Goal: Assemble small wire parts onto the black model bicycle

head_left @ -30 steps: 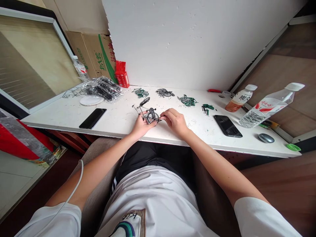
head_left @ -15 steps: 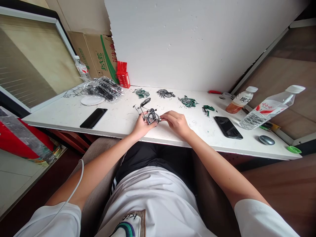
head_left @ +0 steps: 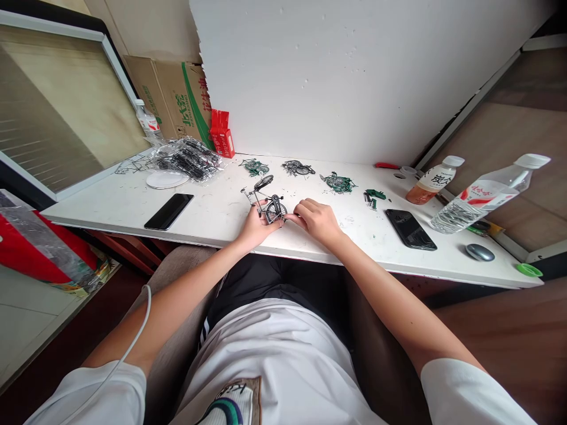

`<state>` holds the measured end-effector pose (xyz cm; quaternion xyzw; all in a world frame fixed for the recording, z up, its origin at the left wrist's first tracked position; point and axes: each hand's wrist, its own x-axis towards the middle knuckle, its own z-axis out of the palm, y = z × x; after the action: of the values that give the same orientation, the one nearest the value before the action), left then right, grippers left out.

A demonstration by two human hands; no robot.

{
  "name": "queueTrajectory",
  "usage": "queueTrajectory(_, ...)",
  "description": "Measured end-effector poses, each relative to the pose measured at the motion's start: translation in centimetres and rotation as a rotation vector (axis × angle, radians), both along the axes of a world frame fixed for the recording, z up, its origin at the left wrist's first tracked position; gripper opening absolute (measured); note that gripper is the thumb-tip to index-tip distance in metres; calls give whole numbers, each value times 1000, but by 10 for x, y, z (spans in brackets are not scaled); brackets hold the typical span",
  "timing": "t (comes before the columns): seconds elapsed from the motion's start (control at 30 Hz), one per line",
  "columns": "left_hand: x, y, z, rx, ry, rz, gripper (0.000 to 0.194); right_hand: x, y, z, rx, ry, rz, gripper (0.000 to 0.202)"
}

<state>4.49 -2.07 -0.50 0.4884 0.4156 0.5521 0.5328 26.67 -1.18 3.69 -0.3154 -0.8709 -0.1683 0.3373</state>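
Note:
A small black model bicycle (head_left: 271, 203) is tilted in my left hand (head_left: 257, 227), its handlebar end pointing up and left. My left thumb and fingers close around the lower wheel. Beside that wheel is my right hand (head_left: 316, 221), with bent fingers and the thumb reaching to the wheel's edge near my left thumb tip. Anything small between the right fingertips is hidden. Behind the bicycle lie a green heap of model parts (head_left: 254, 167), a black heap of parts (head_left: 298, 168) and another green heap of parts (head_left: 338, 182).
On the left lie a phone (head_left: 169, 211), a white disc (head_left: 166, 180) and a plastic bag of black parts (head_left: 188, 159). To the right are green pieces (head_left: 374, 195), a second phone (head_left: 411, 229), a tea bottle (head_left: 434, 180), a water bottle (head_left: 487, 195) and a mouse (head_left: 479, 252).
My right thumb has moved slightly left and down along the wheel's edge, and the right fingers curl more. My left hand keeps its hold on the model bicycle.

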Motion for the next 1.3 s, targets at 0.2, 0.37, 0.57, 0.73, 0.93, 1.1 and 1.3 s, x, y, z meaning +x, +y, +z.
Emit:
queueTrajectory(0.2,1,1,-3,15,-2,9,97,1,-1,2,-98,-58,-48,49)
queueTrajectory(0.37,1,2,-3,34,-7,2,97,-1,-9,14,-134,-78,6,25)
queueTrajectory(0.57,1,1,-1,11,-8,10,96,-1,-6,12,-115,-102,-41,32)
queueTrajectory(0.73,1,0,-1,12,3,6,97,0,-4,7,-127,-150,-121,44)
queueTrajectory(0.93,2,2,-4,36,-5,4,95,0,-11,16,-257,-97,-116,17)
queueTrajectory(1.1,2,2,-6,39,18,0,94,0,-16,27,-370,-160,-132,21)
queueTrajectory(1.3,1,1,-5,51,27,-3,91,-4,-20,31,-366,-264,-208,29)
